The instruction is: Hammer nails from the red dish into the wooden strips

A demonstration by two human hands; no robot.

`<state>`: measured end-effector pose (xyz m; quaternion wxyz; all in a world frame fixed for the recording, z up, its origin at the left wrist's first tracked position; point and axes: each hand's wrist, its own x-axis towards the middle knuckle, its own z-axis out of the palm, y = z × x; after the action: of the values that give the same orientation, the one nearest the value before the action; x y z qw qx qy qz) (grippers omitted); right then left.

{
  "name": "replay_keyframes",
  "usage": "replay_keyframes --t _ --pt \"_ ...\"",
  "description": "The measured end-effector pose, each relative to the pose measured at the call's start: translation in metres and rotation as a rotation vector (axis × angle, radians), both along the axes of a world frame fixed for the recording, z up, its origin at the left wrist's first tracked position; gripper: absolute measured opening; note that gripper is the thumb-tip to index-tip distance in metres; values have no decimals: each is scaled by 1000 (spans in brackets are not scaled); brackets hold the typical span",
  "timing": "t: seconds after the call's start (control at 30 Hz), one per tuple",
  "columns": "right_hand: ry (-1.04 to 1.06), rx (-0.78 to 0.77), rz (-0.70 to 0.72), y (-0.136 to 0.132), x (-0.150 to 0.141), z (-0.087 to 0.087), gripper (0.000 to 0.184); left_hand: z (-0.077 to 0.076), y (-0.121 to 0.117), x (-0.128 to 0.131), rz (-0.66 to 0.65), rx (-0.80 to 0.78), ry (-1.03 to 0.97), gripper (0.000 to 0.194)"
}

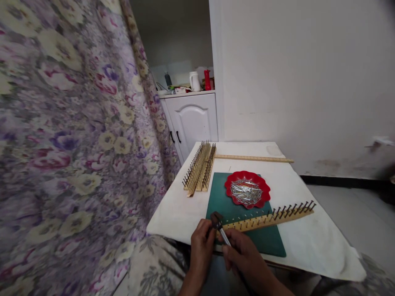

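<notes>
My right hand (243,253) is closed around a hammer (225,236), its dark head near the left end of a wooden strip (256,223). Dark screws or large nails stand along the strip's right part, thinner silvery nails along its left part. At that left end my left hand (202,242) has its fingers pinched together beside the hammer head; what they hold, if anything, is hidden. The strip lies slantwise across a green mat (265,242). Behind it, a red scalloped dish (230,183) full of loose silver nails (247,192) sits on the mat.
Several nail-studded wooden strips (200,168) lie together at the table's left side. A long thin strip (254,158) lies across the back of the white-covered table (177,213). A floral curtain (92,164) hangs at left; a white cabinet (194,119) stands beyond.
</notes>
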<state>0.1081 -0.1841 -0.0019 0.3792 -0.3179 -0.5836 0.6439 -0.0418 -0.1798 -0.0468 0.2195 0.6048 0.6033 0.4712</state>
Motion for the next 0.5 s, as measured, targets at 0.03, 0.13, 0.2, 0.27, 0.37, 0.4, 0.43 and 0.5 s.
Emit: replay_keyframes --t 0.03,0.13,0.2,0.27,0.37,0.4,0.43,0.5 --pt "3 10 -9 0 0 0 10 0 0 0 -4 1 -7 17" --pt "9 11 -5 0 0 -1 12 0 -1 -1 -18 0 -16 17" --pt "10 5 0 -1 -1 -2 12 -2 -1 -1 -23 -3 -14 17" --pt "16 -11 -1 -2 -1 -1 13 -4 0 -2 -23 -9 -12 17" --pt "25 -51 -3 -3 4 -2 15 -4 -1 -4 -35 -11 -11 14" --pt "26 -58 -6 -4 8 -3 16 -4 -1 -6 -40 -10 -8 13" --pt "25 -61 -10 -4 13 -4 18 -2 -1 -8 -41 -9 -5 12" --pt "20 -70 -20 -4 25 -6 23 2 0 -12 -30 -5 4 13"
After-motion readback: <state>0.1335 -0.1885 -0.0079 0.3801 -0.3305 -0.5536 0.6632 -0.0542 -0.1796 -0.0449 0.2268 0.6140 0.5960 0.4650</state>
